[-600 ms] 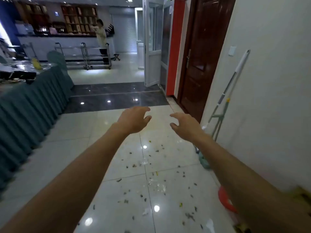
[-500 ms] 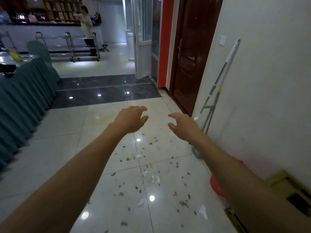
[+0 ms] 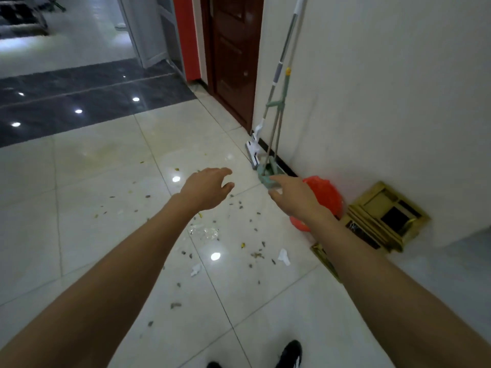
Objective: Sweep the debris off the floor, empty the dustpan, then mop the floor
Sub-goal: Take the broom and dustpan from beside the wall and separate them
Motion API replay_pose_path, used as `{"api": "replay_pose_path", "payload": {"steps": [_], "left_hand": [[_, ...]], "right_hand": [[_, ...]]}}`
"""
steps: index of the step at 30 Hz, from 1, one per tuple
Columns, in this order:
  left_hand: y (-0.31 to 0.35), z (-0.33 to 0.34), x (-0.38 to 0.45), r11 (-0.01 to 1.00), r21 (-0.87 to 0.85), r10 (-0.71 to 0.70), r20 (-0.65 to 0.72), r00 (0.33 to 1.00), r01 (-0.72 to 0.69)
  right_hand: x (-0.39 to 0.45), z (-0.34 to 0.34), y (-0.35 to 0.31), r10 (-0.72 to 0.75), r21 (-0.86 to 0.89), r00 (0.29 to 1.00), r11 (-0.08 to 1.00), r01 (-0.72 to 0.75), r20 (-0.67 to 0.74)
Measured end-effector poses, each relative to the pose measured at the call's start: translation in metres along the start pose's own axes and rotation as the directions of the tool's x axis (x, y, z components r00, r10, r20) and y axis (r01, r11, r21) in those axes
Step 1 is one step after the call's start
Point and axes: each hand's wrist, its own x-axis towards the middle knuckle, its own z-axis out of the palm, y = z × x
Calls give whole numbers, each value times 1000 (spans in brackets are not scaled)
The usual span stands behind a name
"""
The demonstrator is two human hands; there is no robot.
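Two hands (image 3: 206, 188) (image 3: 293, 196) — both empty, outstretched.

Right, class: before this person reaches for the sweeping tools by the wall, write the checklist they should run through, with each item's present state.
1. Both hands free: left hand and right hand hold nothing. Ok.
2. Green broom and dustpan set standing against the wall, ahead of the right hand. Ok.
3. White mop also leaning there, ready for later. Ok.
4. Debris located: scattered across the floor tiles, unswept. Not ok.
5. Somewhere to empty the dustpan: the red bag beside the wall may serve. Cannot tell.
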Motion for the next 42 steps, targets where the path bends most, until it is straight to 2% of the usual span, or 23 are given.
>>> {"api": "replay_pose_path", "payload": {"steps": [8, 15, 22, 31, 35, 42], "left_hand": [[86, 83, 38, 997, -43, 72, 171, 983, -66], [162, 129, 68, 997, -53, 73, 288, 955, -60], [200, 148, 90, 998, -63, 19, 329, 944, 2], [165, 145, 134, 989, -113, -57, 313, 948, 97], [124, 143, 166, 982, -140, -81, 290, 954, 125], [38, 138, 262, 985, -146, -49, 297, 954, 96]], "right_hand": [[-33, 23, 114, 233, 101, 968, 965, -242, 91], [-54, 22, 210, 270, 163, 955, 944, -287, 119], [-41, 24, 254, 264, 152, 945, 944, -294, 191], [27, 26, 240, 191, 209, 957, 949, -237, 218], [79, 36, 226, 177, 162, 955, 962, -219, 239], [193, 54, 182, 194, 119, 953, 967, -226, 233]]}}
